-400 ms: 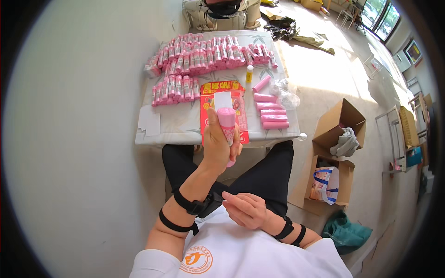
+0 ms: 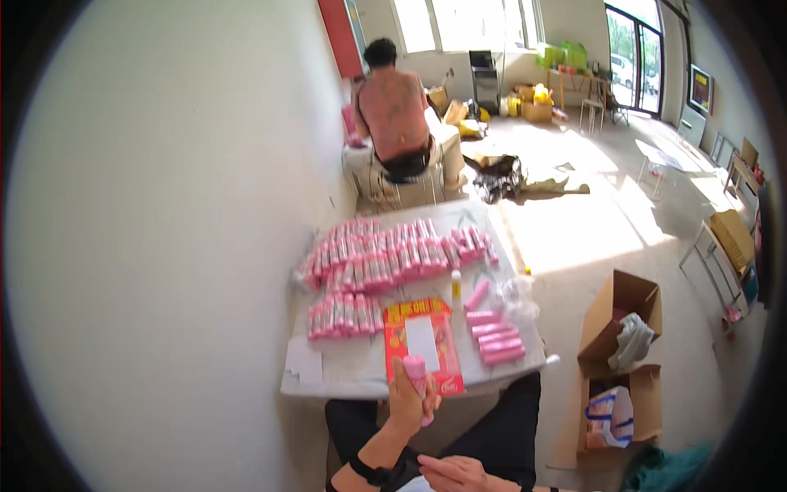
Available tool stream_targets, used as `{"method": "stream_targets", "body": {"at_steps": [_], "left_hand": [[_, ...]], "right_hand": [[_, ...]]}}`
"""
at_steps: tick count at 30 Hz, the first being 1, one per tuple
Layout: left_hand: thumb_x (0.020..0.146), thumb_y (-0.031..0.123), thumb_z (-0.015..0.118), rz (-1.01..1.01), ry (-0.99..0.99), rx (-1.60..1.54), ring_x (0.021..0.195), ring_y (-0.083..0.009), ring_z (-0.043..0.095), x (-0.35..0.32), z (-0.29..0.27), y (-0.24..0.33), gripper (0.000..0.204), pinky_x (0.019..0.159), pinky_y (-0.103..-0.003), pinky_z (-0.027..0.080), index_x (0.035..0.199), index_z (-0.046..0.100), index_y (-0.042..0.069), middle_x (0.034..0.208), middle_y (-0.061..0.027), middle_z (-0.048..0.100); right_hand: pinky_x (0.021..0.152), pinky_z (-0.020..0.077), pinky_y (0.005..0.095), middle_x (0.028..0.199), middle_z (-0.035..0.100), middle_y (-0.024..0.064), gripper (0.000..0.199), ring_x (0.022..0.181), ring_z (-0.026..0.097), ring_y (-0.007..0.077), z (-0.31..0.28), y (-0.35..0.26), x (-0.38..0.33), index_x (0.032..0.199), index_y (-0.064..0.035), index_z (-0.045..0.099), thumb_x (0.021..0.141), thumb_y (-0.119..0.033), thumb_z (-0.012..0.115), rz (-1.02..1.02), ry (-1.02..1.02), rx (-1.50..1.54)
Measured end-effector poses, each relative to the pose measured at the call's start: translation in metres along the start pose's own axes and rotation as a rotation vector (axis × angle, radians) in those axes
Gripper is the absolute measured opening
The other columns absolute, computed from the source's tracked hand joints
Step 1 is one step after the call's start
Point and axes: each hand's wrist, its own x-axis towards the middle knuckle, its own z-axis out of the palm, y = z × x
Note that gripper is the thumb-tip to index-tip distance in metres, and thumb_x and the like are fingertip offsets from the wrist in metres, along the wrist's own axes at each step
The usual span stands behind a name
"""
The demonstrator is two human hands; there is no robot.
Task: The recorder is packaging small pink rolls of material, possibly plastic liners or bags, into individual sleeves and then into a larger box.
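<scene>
My left hand (image 2: 400, 406) is wrapped round an upright roll of pink plastic bags (image 2: 416, 369) with a patterned band, held just over the table's near edge. Lower down, close to my lap, my right hand (image 2: 456, 473) has its fingers stretched out and nothing in them. Beyond the held roll lies a flat red and yellow cardboard sheet (image 2: 447, 361) with a white paper (image 2: 421, 340) on it. To its right are several unbanded pink rolls (image 2: 496, 337), and a yellow glue stick (image 2: 456, 285) with a white cap stands behind. Banded pink rolls (image 2: 377, 266) are piled across the far left.
White slips (image 2: 305, 365) lie at the table's (image 2: 344, 373) left corner; a crumpled clear bag (image 2: 518, 299) lies at its right. Open cardboard boxes (image 2: 635, 324) stand on the floor to the right. A person (image 2: 395, 111) sits beyond the table, back turned. A wall (image 2: 164, 246) runs along the left.
The view has tilted up, so the table sits lower and the seated person and windows show. My left hand keeps the roll upright; my right hand stays near my lap.
</scene>
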Motion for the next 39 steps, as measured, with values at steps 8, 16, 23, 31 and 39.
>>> {"method": "stream_targets", "body": {"at_steps": [8,16,23,31,39], "left_hand": [[0.09,0.07,0.019,0.038,0.0,0.032,0.029,-0.0122,0.033,0.003,0.001,0.011,0.071,0.037,-0.028,0.035,0.061,0.046,0.01,0.04,-0.0014,0.034],[0.09,0.07,0.02,0.017,-0.032,0.013,0.03,-0.0121,0.034,0.009,0.004,0.006,0.071,0.037,-0.027,0.034,0.062,0.045,0.01,0.04,-0.0012,0.035],[0.091,0.069,0.02,0.035,-0.004,0.002,0.03,-0.0111,0.034,0.012,-0.004,0.004,0.07,0.037,-0.027,0.035,0.063,0.045,0.01,0.041,-0.0006,0.035],[0.09,0.07,0.019,0.014,0.045,-0.016,0.029,-0.0111,0.032,0.012,-0.015,-0.001,0.071,0.036,-0.026,0.034,0.062,0.045,0.011,0.04,-0.001,0.036],[0.088,0.072,0.022,-0.009,0.094,-0.085,0.03,-0.0114,0.032,0.03,-0.036,0.001,0.07,0.036,-0.026,0.032,0.062,0.044,0.011,0.041,-0.0006,0.035]], "right_hand": [[0.063,0.0519,0.033,0.115,0.059,0.0201,0.023,0.077,0.063,0.0253,-0.001,0.002,0.003,0.096,0.0045,0.063,0.073,0.001,0.065,0.007,0.046,-0.027],[0.061,0.052,0.032,0.109,0.062,0.0202,0.019,0.073,0.063,0.0242,-0.001,0.004,0.005,0.092,0.0052,0.064,0.073,0.003,0.064,0.025,0.06,-0.04],[0.061,0.052,0.032,0.11,0.062,0.0201,0.02,0.073,0.063,0.0243,0.003,0.006,0.007,0.093,0.0052,0.064,0.073,0.003,0.064,0.026,0.034,-0.011],[0.064,0.0526,0.0328,0.113,0.061,0.0198,0.022,0.076,0.063,0.0251,0.007,0.008,0.009,0.097,0.0052,0.063,0.075,0.002,0.063,0.065,-0.049,0.02],[0.058,0.0519,0.026,0.114,0.06,0.0215,0.02,0.067,0.063,0.0164,0.038,0.041,0.004,0.091,0.0063,0.065,0.071,0.002,0.068,0.071,-0.151,0.07]]}}
